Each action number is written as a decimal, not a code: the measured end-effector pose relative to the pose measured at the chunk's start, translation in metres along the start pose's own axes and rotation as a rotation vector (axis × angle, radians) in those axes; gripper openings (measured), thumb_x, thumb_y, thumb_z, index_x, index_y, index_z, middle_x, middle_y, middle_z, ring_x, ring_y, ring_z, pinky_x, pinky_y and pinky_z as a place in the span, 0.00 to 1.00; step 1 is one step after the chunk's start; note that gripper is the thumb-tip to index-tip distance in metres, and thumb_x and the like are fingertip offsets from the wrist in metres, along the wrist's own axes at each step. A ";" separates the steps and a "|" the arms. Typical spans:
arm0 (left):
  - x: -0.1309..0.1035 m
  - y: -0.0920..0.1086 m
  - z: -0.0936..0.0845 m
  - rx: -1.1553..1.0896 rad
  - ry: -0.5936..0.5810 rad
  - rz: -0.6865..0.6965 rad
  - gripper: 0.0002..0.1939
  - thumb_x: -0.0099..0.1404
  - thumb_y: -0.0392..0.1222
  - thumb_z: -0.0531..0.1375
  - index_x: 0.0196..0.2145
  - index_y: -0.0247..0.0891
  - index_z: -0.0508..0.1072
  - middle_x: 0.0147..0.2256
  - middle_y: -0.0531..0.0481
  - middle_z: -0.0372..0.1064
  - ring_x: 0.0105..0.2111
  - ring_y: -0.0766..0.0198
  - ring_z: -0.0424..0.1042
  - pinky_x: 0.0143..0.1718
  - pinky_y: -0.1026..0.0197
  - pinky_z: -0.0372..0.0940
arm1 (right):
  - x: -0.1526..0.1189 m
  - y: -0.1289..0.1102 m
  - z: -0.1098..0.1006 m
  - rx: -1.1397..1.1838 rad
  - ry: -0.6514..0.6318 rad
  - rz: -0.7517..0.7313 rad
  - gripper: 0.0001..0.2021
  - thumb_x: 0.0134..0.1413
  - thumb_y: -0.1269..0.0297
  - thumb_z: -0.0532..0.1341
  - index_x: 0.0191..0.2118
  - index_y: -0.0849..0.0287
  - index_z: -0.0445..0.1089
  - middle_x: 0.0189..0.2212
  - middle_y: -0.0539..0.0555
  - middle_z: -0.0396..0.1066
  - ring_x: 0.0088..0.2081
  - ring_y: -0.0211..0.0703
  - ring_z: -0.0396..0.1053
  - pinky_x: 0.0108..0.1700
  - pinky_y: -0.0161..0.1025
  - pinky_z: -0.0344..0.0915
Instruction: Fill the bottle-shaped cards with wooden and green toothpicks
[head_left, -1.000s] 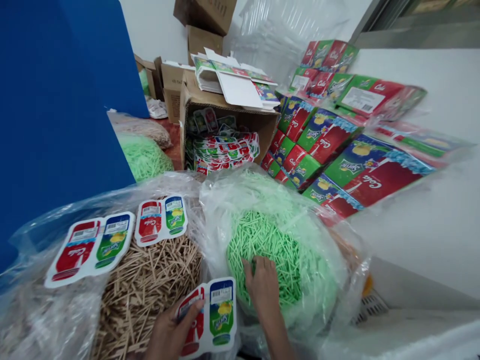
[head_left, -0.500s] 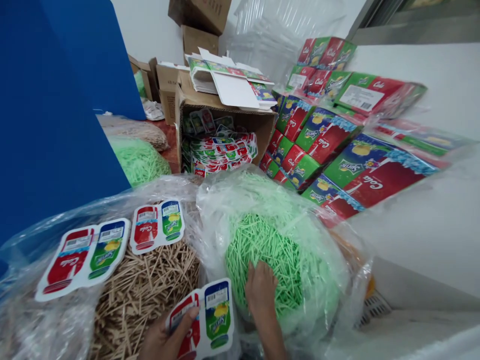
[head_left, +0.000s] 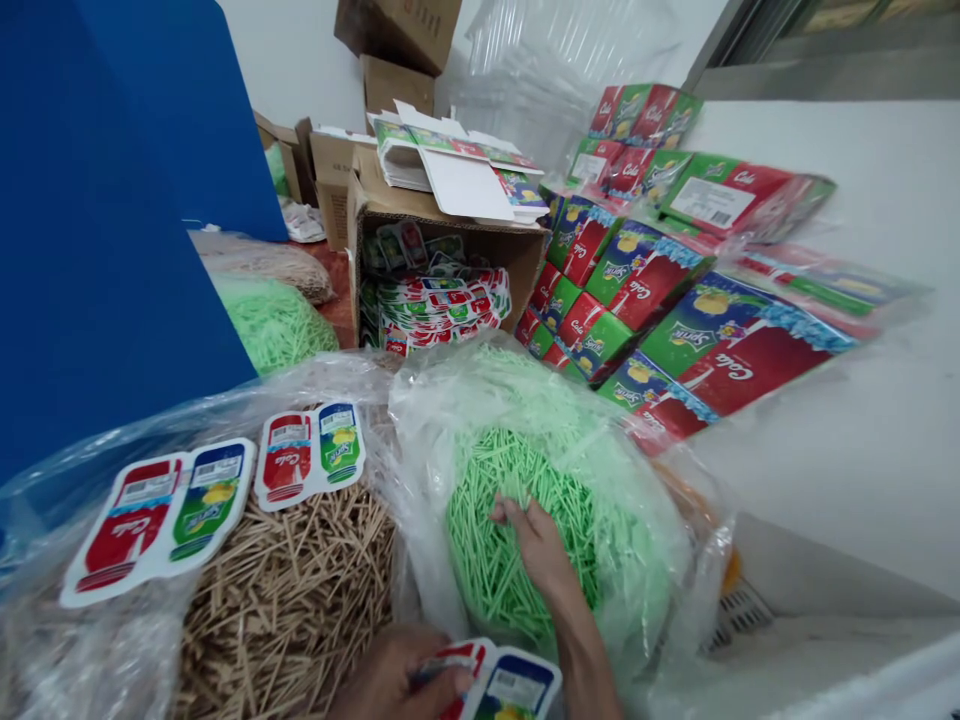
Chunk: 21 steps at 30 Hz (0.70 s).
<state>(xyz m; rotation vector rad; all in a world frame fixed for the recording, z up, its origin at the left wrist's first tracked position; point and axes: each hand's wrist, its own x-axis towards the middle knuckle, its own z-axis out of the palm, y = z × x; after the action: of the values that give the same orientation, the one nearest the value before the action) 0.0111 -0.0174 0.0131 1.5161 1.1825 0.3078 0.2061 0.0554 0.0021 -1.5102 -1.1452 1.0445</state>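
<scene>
Your left hand [head_left: 409,675] is clamped on a red-and-green card [head_left: 510,685], its lower part cut off by the bottom edge and its red half partly covered by your fingers. Your right hand [head_left: 536,535] is over the green sticks [head_left: 487,590] in the clear bag [head_left: 427,420], fingertips bunched, but you cannot tell whether they pinch a stick. Two other cards [head_left: 157,520] lie left, hiding some brown sticks [head_left: 285,600].

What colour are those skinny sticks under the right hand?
The sticks are light green, clearest in the head view.
</scene>
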 end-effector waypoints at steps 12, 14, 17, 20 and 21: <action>0.059 0.035 0.013 0.474 -0.191 0.603 0.06 0.60 0.37 0.60 0.30 0.39 0.79 0.29 0.49 0.79 0.30 0.59 0.76 0.30 0.66 0.63 | -0.015 -0.029 -0.006 0.582 -0.018 0.161 0.15 0.39 0.52 0.68 0.30 0.58 0.72 0.25 0.49 0.67 0.30 0.43 0.67 0.38 0.44 0.67; 0.071 0.033 0.013 0.462 -0.187 0.613 0.08 0.59 0.34 0.60 0.32 0.40 0.79 0.31 0.49 0.79 0.31 0.60 0.76 0.32 0.66 0.64 | -0.024 -0.028 -0.002 0.687 -0.084 0.259 0.14 0.37 0.56 0.71 0.30 0.59 0.74 0.24 0.49 0.67 0.30 0.42 0.67 0.38 0.43 0.67; 0.080 0.030 0.015 0.453 -0.192 0.627 0.11 0.55 0.29 0.60 0.32 0.41 0.79 0.31 0.52 0.80 0.31 0.61 0.77 0.35 0.66 0.65 | -0.034 -0.016 0.004 0.714 -0.146 0.319 0.16 0.36 0.56 0.72 0.31 0.59 0.74 0.23 0.49 0.67 0.28 0.42 0.68 0.38 0.41 0.66; 0.073 0.031 0.014 0.453 -0.199 0.633 0.10 0.55 0.30 0.61 0.32 0.41 0.79 0.30 0.51 0.80 0.30 0.61 0.77 0.33 0.67 0.65 | -0.036 -0.004 0.002 0.530 -0.140 0.225 0.18 0.40 0.49 0.68 0.33 0.58 0.73 0.24 0.49 0.67 0.27 0.41 0.67 0.36 0.40 0.65; 0.067 0.033 0.011 0.453 -0.197 0.634 0.09 0.56 0.31 0.61 0.32 0.41 0.79 0.29 0.50 0.80 0.28 0.62 0.76 0.31 0.67 0.65 | -0.036 -0.002 -0.001 0.461 -0.122 0.184 0.19 0.41 0.47 0.67 0.33 0.58 0.73 0.24 0.49 0.67 0.26 0.40 0.66 0.36 0.39 0.64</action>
<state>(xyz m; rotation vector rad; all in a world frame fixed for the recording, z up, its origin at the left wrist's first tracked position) 0.0668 0.0338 0.0115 2.2534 0.6083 0.3093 0.1995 0.0203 0.0069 -1.2086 -0.7812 1.4308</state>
